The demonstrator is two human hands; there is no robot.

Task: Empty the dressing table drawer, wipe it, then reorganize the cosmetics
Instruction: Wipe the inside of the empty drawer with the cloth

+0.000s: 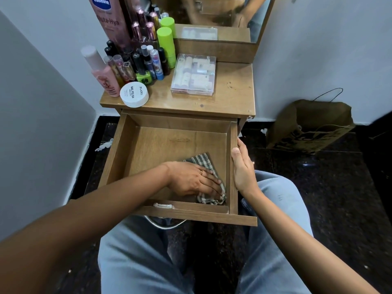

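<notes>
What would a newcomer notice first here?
The open drawer, centre, empty except for a striped cloth that the left hand presses flat in its near right corner. The right hand holds the drawer's right wall. Behind, cosmetics crowd the left of the tabletop, beside a clear box.

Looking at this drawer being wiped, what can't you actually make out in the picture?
All in the head view:
1. Floor of the drawer beneath the cloth and the left hand: covered by them.
2. Vaseline bottle: its top is cut off by the upper edge.
3. Labels inside the clear box: too small and blurred.
4. Rear small bottles: hidden behind the front ones.
</notes>
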